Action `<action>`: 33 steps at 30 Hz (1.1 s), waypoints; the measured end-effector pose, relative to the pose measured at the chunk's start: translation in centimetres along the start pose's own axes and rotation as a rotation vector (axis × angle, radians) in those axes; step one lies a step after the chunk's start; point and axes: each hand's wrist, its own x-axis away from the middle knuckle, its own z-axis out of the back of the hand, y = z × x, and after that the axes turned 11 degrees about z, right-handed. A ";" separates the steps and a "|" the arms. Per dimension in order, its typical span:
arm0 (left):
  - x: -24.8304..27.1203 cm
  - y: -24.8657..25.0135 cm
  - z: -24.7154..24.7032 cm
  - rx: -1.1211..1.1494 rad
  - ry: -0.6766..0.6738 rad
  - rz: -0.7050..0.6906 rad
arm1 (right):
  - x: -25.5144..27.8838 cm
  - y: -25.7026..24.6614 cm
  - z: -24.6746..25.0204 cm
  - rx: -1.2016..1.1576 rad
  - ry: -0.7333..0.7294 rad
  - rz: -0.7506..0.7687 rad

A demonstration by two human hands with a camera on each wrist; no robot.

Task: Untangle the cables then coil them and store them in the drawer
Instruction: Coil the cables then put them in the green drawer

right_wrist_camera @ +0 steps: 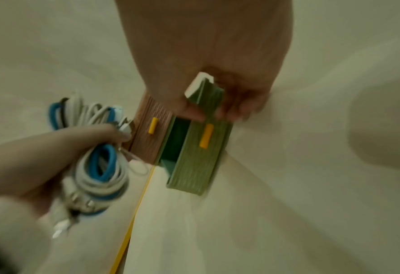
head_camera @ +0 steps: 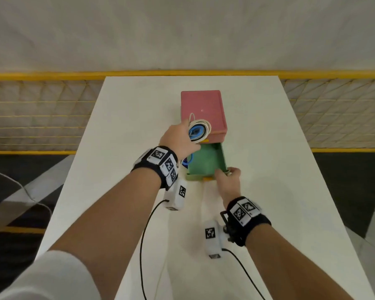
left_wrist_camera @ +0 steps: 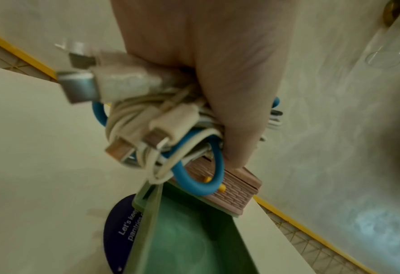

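My left hand (head_camera: 178, 139) grips a coiled bundle of white and blue cables (head_camera: 198, 132), holding it above the pink drawer unit (head_camera: 204, 111) and just behind the pulled-out green drawer (head_camera: 206, 161). In the left wrist view the cable bundle (left_wrist_camera: 152, 120) shows several USB plugs sticking out, with the green drawer (left_wrist_camera: 189, 237) open below it. My right hand (head_camera: 228, 177) pinches the drawer's front right corner. In the right wrist view my fingers (right_wrist_camera: 194, 109) clasp the green drawer front (right_wrist_camera: 198, 157), which carries a yellow handle (right_wrist_camera: 205, 136), and the cable bundle (right_wrist_camera: 100, 166) hangs at the left.
The unit stands on a white table (head_camera: 268, 148). A dark blue round label (left_wrist_camera: 116, 237) lies on the table left of the drawer. Yellow-framed mesh fencing (head_camera: 41, 118) runs behind the table. Black wrist-camera leads (head_camera: 143, 245) trail over the near table.
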 end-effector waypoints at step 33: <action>0.8 0.6 -10.9 -0.538 -0.028 0.263 | -4.0 -2.1 0.0 0.991 -0.737 0.526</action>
